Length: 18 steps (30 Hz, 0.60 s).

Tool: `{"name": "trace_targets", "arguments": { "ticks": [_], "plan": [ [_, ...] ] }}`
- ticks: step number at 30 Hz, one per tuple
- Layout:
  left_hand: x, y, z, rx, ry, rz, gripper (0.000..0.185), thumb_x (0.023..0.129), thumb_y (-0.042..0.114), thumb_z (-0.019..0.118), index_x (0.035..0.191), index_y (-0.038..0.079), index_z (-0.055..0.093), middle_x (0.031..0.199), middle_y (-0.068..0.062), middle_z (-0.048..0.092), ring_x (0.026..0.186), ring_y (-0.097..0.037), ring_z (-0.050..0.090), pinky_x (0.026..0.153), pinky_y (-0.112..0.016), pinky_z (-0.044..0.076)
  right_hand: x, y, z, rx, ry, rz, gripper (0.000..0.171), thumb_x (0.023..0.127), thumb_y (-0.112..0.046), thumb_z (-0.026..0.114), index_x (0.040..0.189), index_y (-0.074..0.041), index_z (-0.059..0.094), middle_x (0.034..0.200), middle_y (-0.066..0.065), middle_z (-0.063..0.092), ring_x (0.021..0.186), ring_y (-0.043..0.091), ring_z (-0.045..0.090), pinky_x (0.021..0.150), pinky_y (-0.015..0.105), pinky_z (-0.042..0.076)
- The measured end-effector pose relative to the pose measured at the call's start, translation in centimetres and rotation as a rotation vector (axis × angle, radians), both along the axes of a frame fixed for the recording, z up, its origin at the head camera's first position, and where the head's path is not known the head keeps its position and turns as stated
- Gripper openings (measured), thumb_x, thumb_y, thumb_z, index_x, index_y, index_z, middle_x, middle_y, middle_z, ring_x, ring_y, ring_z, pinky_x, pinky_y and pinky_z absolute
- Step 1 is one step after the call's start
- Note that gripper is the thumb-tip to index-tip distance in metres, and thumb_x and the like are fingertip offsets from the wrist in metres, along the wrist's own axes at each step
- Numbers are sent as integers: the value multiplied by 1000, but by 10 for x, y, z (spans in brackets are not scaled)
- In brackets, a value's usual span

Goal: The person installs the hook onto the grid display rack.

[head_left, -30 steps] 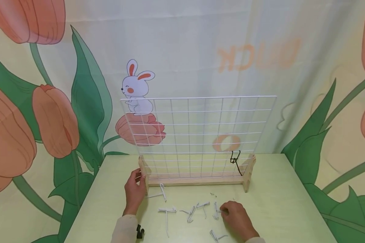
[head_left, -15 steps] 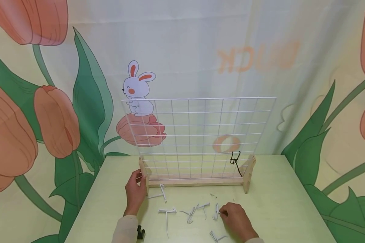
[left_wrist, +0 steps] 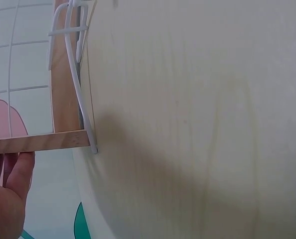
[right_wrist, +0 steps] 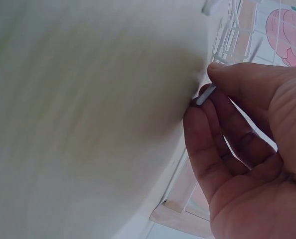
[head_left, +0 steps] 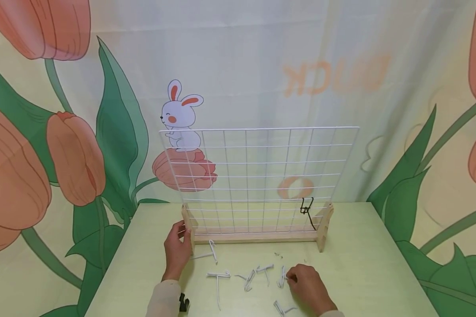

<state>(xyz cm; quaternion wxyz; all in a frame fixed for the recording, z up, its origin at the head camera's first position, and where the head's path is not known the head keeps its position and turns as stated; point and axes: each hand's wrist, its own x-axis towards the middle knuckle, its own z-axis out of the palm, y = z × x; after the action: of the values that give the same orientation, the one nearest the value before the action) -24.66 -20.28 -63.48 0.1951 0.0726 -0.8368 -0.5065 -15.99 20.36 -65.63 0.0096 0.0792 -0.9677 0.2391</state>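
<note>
A white wire grid panel (head_left: 258, 176) stands upright in a wooden stand (head_left: 258, 239). At its left side, my left hand (head_left: 176, 251) rests its fingertips (left_wrist: 19, 172) on the outer face of the wooden leg (left_wrist: 43, 142). Over on the right of the table, the fingers and thumb of my right hand (head_left: 308, 284) pinch the prong of a white wire hook (head_left: 282, 277); in the right wrist view the prong's end (right_wrist: 206, 95) shows between the fingertips. One black hook (head_left: 306, 210) hangs low on the grid's right part.
Several more white hooks lie before the stand, among them one hook (head_left: 218, 275) at the centre left and one hook (head_left: 280, 308) near the front. A small black clip-like piece (head_left: 184, 303) lies by the left sleeve (head_left: 164, 299). Tiny bits (head_left: 278, 255) are scattered behind the hooks.
The head view has shifted slightly. My right hand keeps its pinch on the white hook, which has tilted a little; my left hand stays at the stand's left leg.
</note>
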Motion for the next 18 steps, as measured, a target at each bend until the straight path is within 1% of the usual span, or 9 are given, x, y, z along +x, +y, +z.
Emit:
{"name": "trace_targets", "arguments": {
  "ticks": [6,12,18],
  "plan": [
    [1,1,1,-8,0,4,33,107,16,63,139,8,60,130,-18,70,117,-39,70,103,-58,56,-1,-1,3,3,-11,-4,9,84,-12,87,86,-18,81,79,-14,67,74,3,61,69,29,54],
    [1,2,1,-13,9,13,32,107,15,64,138,8,61,129,-19,70,117,-39,71,103,-58,56,1,-2,9,-33,-22,-39,9,86,-10,83,87,-17,80,78,-13,65,72,2,54,68,27,51],
    [0,2,-1,-15,6,17,32,107,14,63,138,8,61,129,-19,70,117,-39,70,104,-57,55,4,-2,21,-78,33,-41,9,85,-7,83,88,-15,80,77,-12,63,70,1,52,65,25,49]
  ]
}}
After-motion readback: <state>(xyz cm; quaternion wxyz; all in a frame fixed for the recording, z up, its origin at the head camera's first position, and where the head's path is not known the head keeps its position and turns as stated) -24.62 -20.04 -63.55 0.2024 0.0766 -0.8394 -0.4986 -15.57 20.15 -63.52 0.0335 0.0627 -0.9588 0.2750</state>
